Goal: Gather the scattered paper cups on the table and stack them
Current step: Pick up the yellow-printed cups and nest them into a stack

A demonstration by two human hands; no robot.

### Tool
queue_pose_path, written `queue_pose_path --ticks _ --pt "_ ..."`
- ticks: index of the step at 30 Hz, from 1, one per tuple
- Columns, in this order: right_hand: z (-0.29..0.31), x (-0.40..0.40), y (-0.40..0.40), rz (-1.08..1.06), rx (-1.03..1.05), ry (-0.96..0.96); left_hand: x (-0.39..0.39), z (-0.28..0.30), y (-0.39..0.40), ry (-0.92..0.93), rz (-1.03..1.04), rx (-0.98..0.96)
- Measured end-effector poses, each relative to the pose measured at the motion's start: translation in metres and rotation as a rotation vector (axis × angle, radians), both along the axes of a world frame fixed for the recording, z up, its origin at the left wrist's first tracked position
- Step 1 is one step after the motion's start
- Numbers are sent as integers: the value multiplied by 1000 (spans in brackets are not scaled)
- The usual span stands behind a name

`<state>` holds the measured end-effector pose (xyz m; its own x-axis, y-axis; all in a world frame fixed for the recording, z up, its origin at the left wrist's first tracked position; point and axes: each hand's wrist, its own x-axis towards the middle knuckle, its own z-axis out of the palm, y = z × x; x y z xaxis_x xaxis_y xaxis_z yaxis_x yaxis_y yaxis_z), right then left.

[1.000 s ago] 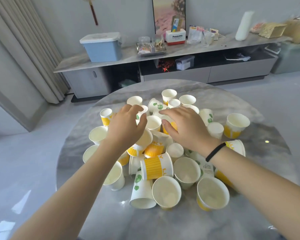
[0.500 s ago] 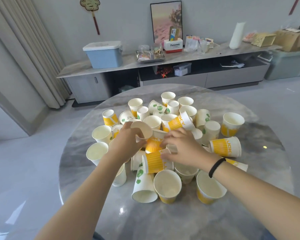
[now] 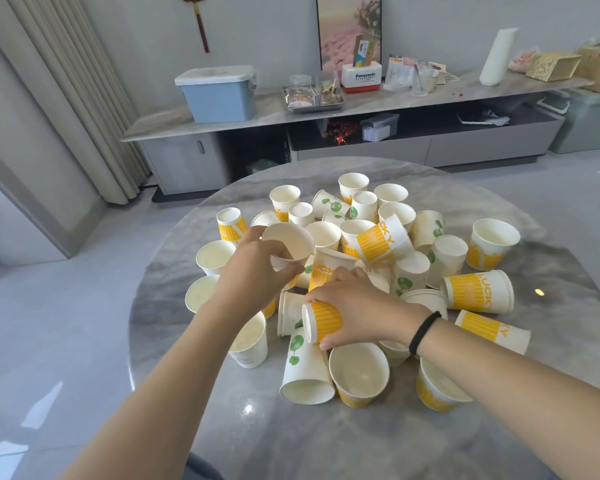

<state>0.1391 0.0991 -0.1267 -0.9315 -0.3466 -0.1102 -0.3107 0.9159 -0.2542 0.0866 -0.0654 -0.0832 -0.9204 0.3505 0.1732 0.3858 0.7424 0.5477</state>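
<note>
One head-worn camera only, looking forward and down from above the near edge of the round table (image 3: pixel 326 445). It sits close over both forearms, and the far sideboard (image 3: pixel 291 112) fills the frame's top.

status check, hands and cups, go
Left hand holds white cup. Right hand grips yellow cup on its side. Pile unstacked, crowded.
</note>
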Motion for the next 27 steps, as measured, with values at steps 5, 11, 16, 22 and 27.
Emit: queue_pose_path --ticks 5,11,16,22,27 --pt "14 1 6 -121 -225 65 0 4 -4 -42 59 114" --pt "24 6 27 -470 -873 195 2 15 -4 -283 144 440" --pt "27 11 37 -610 -1232 102 3 10 3 -436 171 628" --pt "30 9 51 -827 -1471 -3 2 7 7 -509 227 786" --pt "32 12 53 -793 -1672 -71 5 6 14 -592 178 838"
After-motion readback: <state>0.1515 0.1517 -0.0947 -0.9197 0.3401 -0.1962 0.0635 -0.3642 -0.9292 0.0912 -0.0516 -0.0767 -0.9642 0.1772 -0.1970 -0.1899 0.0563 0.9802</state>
